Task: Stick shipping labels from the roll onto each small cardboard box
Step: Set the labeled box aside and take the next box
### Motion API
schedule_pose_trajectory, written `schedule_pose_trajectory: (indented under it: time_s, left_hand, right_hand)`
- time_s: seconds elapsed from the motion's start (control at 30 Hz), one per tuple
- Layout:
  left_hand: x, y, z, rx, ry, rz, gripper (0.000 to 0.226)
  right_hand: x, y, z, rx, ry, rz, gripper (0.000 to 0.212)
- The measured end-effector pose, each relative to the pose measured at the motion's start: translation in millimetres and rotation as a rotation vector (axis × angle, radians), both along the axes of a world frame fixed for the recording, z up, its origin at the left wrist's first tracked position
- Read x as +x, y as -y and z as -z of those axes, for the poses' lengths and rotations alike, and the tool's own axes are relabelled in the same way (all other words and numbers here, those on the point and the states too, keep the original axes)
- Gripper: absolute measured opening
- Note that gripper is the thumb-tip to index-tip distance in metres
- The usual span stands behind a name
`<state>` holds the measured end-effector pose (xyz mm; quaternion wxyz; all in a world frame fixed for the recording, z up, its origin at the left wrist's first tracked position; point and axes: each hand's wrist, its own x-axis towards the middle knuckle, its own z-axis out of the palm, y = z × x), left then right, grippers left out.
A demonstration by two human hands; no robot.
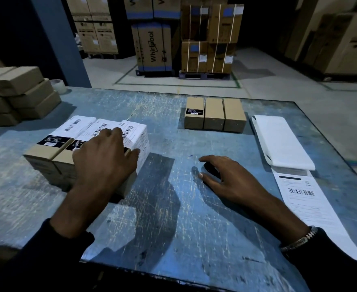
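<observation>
Left hand (104, 157): laid palm-down with fingers spread on top of the labelled boxes (82, 144); nothing is gripped, the box tops are only pressed.
Right hand (226, 175): held released, fingers loosely spread, just over the bare desk (173, 228); nothing is held.
Labelled boxes: three small cardboard boxes are set side by side under the left hand, each covered by a white barcode label; black stickers are seen on the two boxes left of the hand.
Unlabelled boxes (214, 115): a row of three is placed beyond the right hand, touching one another; a small black sticker is carried by the leftmost.
Label strip (304, 199): laid flat to the right of the right hand, with one printed barcode label facing up.
White backing sheet (280, 140): laid beyond the strip, to the right of the unlabelled row.
Spare boxes (19, 95): stacked far to the left of the left hand, a tape roll (57, 85) just behind them.
</observation>
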<state>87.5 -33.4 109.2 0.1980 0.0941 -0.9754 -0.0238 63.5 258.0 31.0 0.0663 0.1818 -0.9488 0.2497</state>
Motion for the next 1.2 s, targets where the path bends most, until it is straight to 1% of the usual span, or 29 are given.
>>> schedule_pose_trajectory:
  time_s: [0.07,0.13,0.17,0.27,0.33,0.4,0.47,0.53,0.63,0.67,0.73,0.8,0.87,0.93,1.03,1.13,1.2]
  left_hand:
    - [5.3,-4.7,-0.5,0.013,0.004,0.023,0.06]
    - [11.6,-16.6,-0.6,-0.006,-0.06,0.113,0.067]
    - [13.4,-24.7,0.7,-0.008,-0.08,0.179,0.066]
    - [7.1,-53.9,11.7,0.003,-0.086,0.357,0.054]
    - [-4.8,-72.3,20.5,0.001,-0.056,0.425,0.047]
    - [-21.9,-88.1,28.0,-0.008,0.019,0.473,0.046]
    - [-44.4,-102.5,37.6,-0.027,0.073,0.494,0.046]
    - [-69.9,-114.7,49.7,-0.003,0.08,0.48,0.049]
    - [-108.8,-130.4,63.3,0.155,0.003,0.469,0.053]
    - [-122.3,-133.9,65.9,0.205,-0.022,0.466,0.059]
    - [-151.9,-140.6,67.8,0.263,-0.031,0.457,0.076]
    - [-180.2,-144.3,69.5,0.253,0.005,0.445,0.09]
    - [-201.5,-143.7,74.7,0.22,0.057,0.444,0.094]
    - [-214.0,-139.6,83.2,0.2,0.052,0.465,0.089]
    - [-220.8,-135.0,95.8,0.212,-0.032,0.487,0.076]
    - [-214.3,-138.0,100.0,0.24,-0.072,0.464,0.061]
    - [-202.1,-138.1,100.9,0.224,-0.148,0.454,0.049]
  right_hand:
    - [0.1,0.1,0.0,0.002,-0.006,-0.001,0.049]
    - [-1.2,-0.5,-0.2,-0.007,-0.01,0.001,0.049]
    - [-2.4,-1.0,-0.4,-0.018,-0.011,0.002,0.048]
    - [-6.4,-5.8,-1.4,-0.048,-0.023,0.014,0.046]
    - [-10.0,-10.5,-1.4,-0.064,-0.039,0.037,0.044]
    - [-13.9,-17.8,-1.4,-0.08,-0.061,0.097,0.041]
    - [-18.3,-27.5,-1.2,-0.105,-0.094,0.177,0.038]
    - [-23.0,-37.8,-1.4,-0.115,-0.128,0.265,0.037]
    - [-27.6,-49.0,-2.7,-0.102,-0.161,0.369,0.037]
    - [-28.4,-50.5,-2.5,-0.1,-0.162,0.389,0.038]
    - [-29.5,-52.8,-1.9,-0.1,-0.151,0.405,0.038]
    - [-29.9,-53.3,-1.9,-0.1,-0.136,0.401,0.04]
    - [-29.7,-51.9,-1.3,-0.1,-0.134,0.388,0.041]
    - [-29.9,-50.3,-1.3,-0.099,-0.137,0.369,0.041]
    - [-29.4,-48.4,-1.5,-0.085,-0.133,0.354,0.042]
    - [-28.7,-47.9,-2.4,-0.087,-0.128,0.353,0.042]
    - [-27.8,-49.1,-4.1,-0.095,-0.131,0.364,0.042]
